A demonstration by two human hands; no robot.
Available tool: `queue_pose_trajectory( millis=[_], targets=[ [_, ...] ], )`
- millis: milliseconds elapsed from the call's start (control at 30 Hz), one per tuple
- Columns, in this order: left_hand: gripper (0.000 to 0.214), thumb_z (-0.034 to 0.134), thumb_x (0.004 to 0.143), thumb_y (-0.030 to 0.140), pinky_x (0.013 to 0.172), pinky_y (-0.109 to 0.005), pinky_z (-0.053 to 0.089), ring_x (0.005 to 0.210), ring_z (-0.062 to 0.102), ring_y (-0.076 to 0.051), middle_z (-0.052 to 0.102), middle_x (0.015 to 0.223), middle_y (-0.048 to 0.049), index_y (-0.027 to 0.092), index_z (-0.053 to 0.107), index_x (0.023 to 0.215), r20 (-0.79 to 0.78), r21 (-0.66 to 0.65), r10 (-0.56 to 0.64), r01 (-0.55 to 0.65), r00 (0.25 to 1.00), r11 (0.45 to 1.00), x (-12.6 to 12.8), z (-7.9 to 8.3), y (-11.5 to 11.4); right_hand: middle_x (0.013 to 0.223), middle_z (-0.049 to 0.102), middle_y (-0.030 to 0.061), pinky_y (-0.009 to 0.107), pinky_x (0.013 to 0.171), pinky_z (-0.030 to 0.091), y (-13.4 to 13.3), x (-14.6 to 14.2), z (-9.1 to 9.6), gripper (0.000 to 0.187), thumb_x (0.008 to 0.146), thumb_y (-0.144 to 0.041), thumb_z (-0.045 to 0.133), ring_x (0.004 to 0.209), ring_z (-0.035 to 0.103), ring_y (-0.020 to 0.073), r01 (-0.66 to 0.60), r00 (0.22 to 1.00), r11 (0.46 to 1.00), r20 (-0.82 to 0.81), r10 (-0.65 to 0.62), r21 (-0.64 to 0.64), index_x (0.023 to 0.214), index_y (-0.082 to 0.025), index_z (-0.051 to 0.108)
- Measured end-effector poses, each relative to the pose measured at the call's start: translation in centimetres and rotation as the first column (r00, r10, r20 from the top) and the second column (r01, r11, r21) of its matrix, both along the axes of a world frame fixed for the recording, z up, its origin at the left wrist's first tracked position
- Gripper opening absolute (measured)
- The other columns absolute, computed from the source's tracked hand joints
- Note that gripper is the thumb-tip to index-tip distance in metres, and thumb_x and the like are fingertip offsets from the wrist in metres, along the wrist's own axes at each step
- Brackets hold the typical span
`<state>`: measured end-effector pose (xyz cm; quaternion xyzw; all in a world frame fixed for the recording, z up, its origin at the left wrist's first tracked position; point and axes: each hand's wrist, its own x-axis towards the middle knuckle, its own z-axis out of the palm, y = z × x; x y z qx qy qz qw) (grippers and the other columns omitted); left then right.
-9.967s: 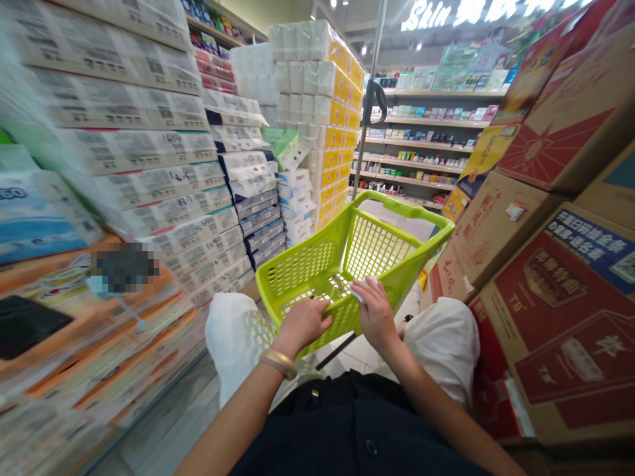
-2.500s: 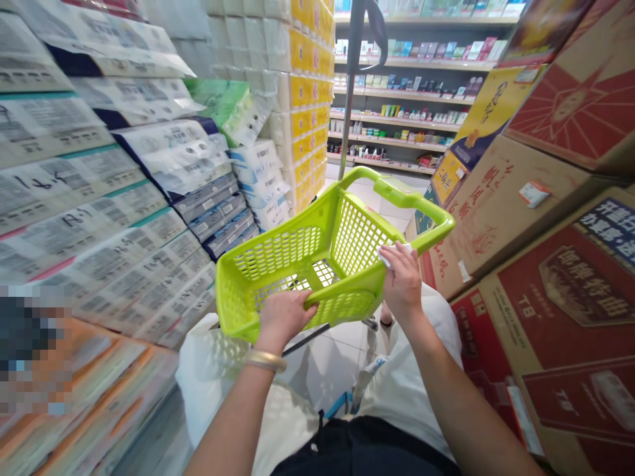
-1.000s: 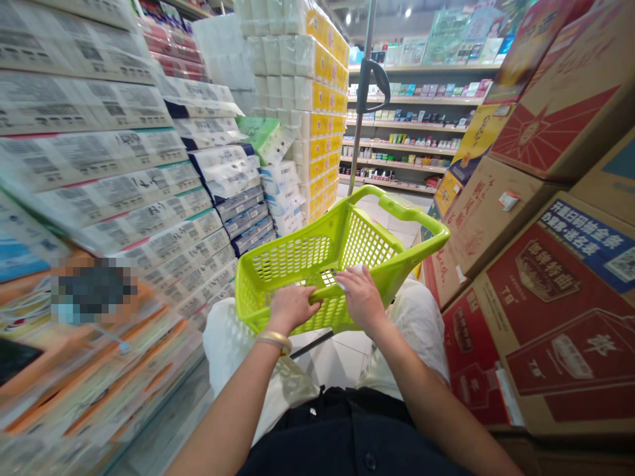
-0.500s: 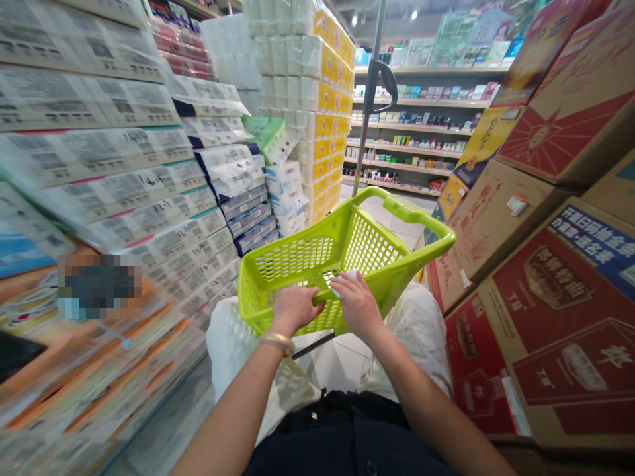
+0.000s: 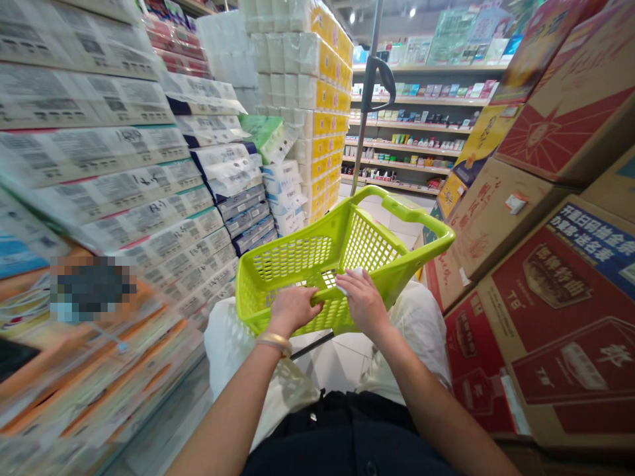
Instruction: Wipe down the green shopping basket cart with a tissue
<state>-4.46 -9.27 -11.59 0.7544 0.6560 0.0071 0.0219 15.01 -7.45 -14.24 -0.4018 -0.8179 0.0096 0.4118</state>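
Observation:
A lime-green plastic shopping basket with perforated walls rests tilted across my knees, its long handle at the far right. My left hand, with a gold bangle on the wrist, is closed over the near rim. To the right of it, my right hand presses a small white wipe against the same rim. Its fingers lie over the wipe and hide much of it; tissue or cloth, I cannot tell. Through the basket's holes I see no goods inside.
Stacked paper packs rise on the left, with yellow-and-white tissue bundles behind. Red and brown cartons crowd the right. Beyond the basket stands a metal pole with a dark grip. Stocked shelves line the back.
My right hand has slid slightly to the right along the rim with the white wipe. My left hand keeps its hold, and the basket stays nearly in place.

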Motion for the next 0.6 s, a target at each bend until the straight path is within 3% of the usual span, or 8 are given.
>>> queue_pose_trajectory(
  millis=[200, 267, 367, 433, 600],
  targets=[
    [0.036, 0.048, 0.086, 0.054, 0.077, -0.033, 0.047, 0.093, 0.068, -0.025, 0.074, 0.097, -0.0070, 0.029, 0.070, 0.101, 0.013, -0.014, 0.015, -0.015, 1.000, 1.000, 0.1, 0.0, 0.1, 0.117, 0.071, 0.0085, 0.055, 0.119, 0.020, 1.4, 2.9, 1.0, 0.041, 0.086, -0.007, 0.040, 0.127, 0.054, 0.0244, 0.289, 0.944, 0.957, -0.174, -0.279, 0.033, 0.111, -0.020, 0.070],
    [0.037, 0.048, 0.086, 0.054, 0.077, -0.033, 0.047, 0.093, 0.068, -0.025, 0.074, 0.097, -0.0069, 0.029, 0.070, 0.102, 0.005, -0.011, 0.017, -0.017, 1.000, 1.000, 0.2, 0.0, 0.1, 0.117, 0.071, 0.0081, 0.054, 0.119, 0.021, 1.1, 2.0, 0.7, 0.040, 0.087, -0.008, 0.041, 0.127, 0.054, 0.0242, 0.253, 0.958, 0.967, -0.144, -0.248, 0.024, 0.111, -0.020, 0.069],
    [0.038, 0.048, 0.086, 0.053, 0.076, -0.034, 0.048, 0.095, 0.068, -0.027, 0.075, 0.098, -0.0073, 0.029, 0.070, 0.106, -0.005, 0.001, 0.008, -0.008, 1.000, 1.000, 0.3, 0.0, 0.2, 0.120, 0.070, 0.0057, 0.049, 0.118, 0.026, 0.1, -0.3, -0.1, 0.040, 0.088, -0.008, 0.041, 0.125, 0.056, 0.0215, 0.064, 0.997, 0.998, -0.029, -0.064, -0.004, 0.112, -0.023, 0.069],
    [0.038, 0.048, 0.086, 0.053, 0.076, -0.034, 0.048, 0.095, 0.068, -0.027, 0.075, 0.099, -0.0073, 0.030, 0.069, 0.107, -0.004, 0.001, 0.007, -0.007, 1.000, 1.000, 0.3, 0.0, 0.2, 0.121, 0.070, 0.0046, 0.047, 0.117, 0.027, -0.2, -0.7, -0.3, 0.041, 0.088, -0.007, 0.040, 0.125, 0.056, 0.0201, 0.002, 1.000, 1.000, -0.003, -0.002, -0.015, 0.113, -0.023, 0.069],
    [0.036, 0.049, 0.086, 0.053, 0.077, -0.033, 0.047, 0.093, 0.068, -0.025, 0.074, 0.099, -0.0064, 0.030, 0.070, 0.102, 0.010, -0.015, 0.023, -0.023, 1.000, 1.000, 0.4, 0.2, 0.2, 0.119, 0.070, 0.0086, 0.054, 0.118, 0.023, 1.1, 2.3, 0.6, 0.041, 0.088, -0.008, 0.039, 0.128, 0.053, 0.0239, 0.227, 0.962, 0.974, -0.160, -0.222, 0.012, 0.112, -0.020, 0.069]
  ],
)
